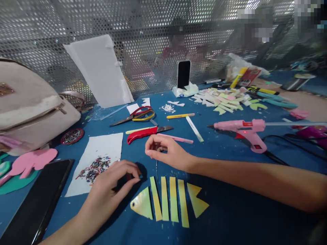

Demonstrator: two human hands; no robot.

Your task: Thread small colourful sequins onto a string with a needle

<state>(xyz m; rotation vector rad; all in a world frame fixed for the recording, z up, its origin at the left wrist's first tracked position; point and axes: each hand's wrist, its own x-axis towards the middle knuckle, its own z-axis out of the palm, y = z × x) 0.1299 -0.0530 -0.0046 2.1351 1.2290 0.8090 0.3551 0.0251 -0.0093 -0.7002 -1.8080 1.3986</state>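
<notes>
My right hand [168, 152] is above the blue table, thumb and fingers pinched on one end of a thin dark strand [156, 170] that hangs down. To its left, my left hand [114, 185] has its thumb and index finger pressed together on a tiny bluish piece [140, 176]. Below both hands lies a fish in separate yellow-green pieces: a head [143, 204] with a dark eye, several strips [174, 200] side by side and a notched tail [197, 200]. A white sheet [112, 144] bearing a pile of small colourful bits [95, 170] lies beside my left hand.
Behind my hands are a red-handled knife [143, 133], scissors [136, 115] and markers [194, 129]. A pink glue gun [241, 129] with a cable lies right, before a heap of cut pieces [224, 98]. A black phone [35, 204] and beige bag [33, 98] stand left.
</notes>
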